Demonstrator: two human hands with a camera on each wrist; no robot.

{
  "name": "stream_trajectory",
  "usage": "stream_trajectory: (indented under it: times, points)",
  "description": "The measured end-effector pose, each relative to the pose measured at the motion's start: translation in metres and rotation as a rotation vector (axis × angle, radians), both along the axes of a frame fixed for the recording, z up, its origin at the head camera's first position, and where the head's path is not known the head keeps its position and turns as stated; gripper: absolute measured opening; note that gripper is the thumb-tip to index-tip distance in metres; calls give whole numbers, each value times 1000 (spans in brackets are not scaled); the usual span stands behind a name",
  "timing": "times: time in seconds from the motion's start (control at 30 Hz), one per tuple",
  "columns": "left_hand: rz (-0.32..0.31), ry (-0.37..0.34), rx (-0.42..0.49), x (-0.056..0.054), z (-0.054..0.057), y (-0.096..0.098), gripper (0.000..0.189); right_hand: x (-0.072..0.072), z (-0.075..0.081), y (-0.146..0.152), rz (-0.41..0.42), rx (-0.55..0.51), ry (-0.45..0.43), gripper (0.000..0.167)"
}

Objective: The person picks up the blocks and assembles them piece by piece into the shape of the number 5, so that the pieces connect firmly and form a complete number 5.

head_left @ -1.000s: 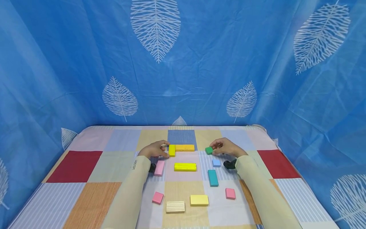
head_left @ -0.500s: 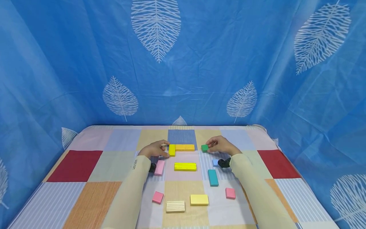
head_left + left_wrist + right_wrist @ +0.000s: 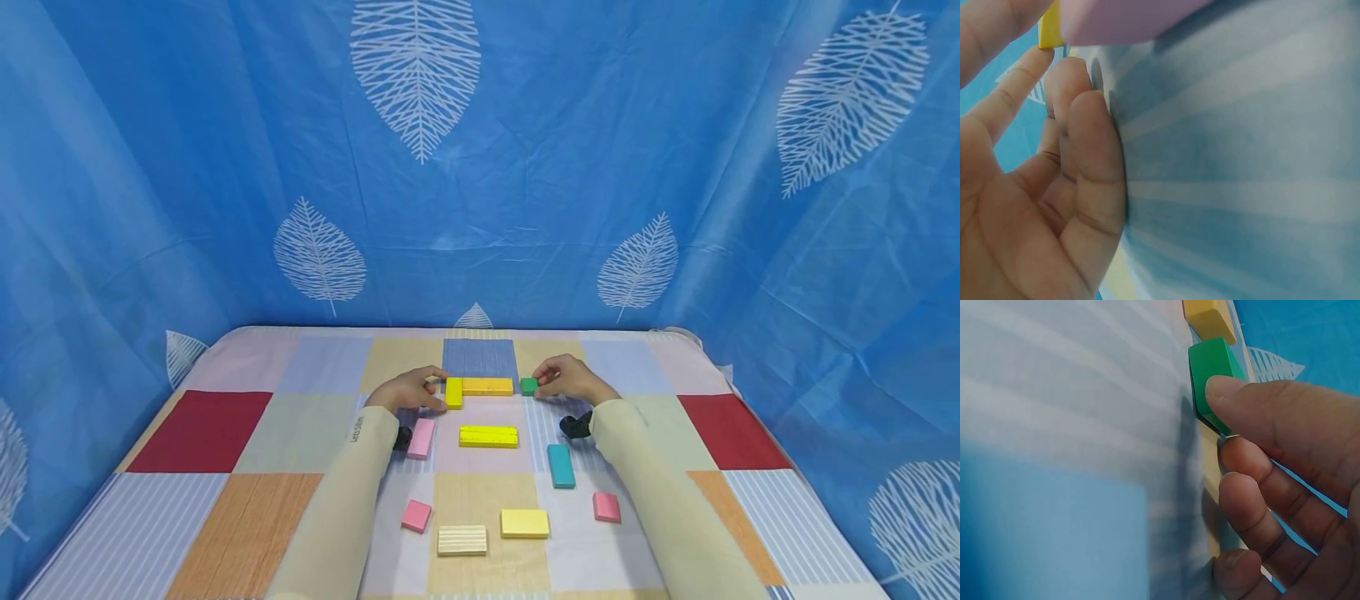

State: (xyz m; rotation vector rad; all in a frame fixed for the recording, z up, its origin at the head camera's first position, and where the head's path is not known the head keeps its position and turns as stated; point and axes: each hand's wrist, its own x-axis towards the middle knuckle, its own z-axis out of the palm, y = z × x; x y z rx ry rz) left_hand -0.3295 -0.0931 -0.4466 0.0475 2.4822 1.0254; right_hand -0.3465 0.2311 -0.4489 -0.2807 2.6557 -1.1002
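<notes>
My left hand [image 3: 406, 390] pinches an upright-turned yellow block [image 3: 453, 393] by its ends, thumb near and index finger far. That block lies against the left end of a long orange-yellow block [image 3: 487, 387]. Between thumb and fingers of my right hand [image 3: 573, 379] is a small green block [image 3: 528, 387], a short gap from the long block's right end. In the right wrist view the thumb lies on the green block [image 3: 1210, 375], and the orange-yellow block [image 3: 1209, 315] is just beyond. A pink block [image 3: 1129, 19] partly hides the yellow block [image 3: 1051, 26] in the left wrist view.
Nearer lie a bright yellow block [image 3: 488, 437], a pink block [image 3: 422, 438], a teal block [image 3: 561, 466], two pink squares [image 3: 416, 516], a pale yellow block [image 3: 524, 523] and a ridged cream block [image 3: 462, 540]. A light blue block [image 3: 1054, 531] shows below the right hand. Blue curtains [image 3: 480, 167] enclose the table.
My right hand has moved left with the green block, bringing it close to the long orange-yellow block. The left hand stays at the yellow block.
</notes>
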Motion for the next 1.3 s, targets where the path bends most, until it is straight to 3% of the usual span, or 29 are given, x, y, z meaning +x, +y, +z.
stream_trajectory:
  times: [0.33, 0.93, 1.3]
  points:
    - [-6, 1, 5, 2, 2, 0, 66, 2, 3, -8, 26, -8, 6, 26]
    - [-5, -6, 9, 3, 2, 0, 67, -2, -5, -14, -9, -28, -6, 29]
    - [8, -17, 26, 1, -1, 0, 66, -3, -7, -13, 11, -25, 9, 29]
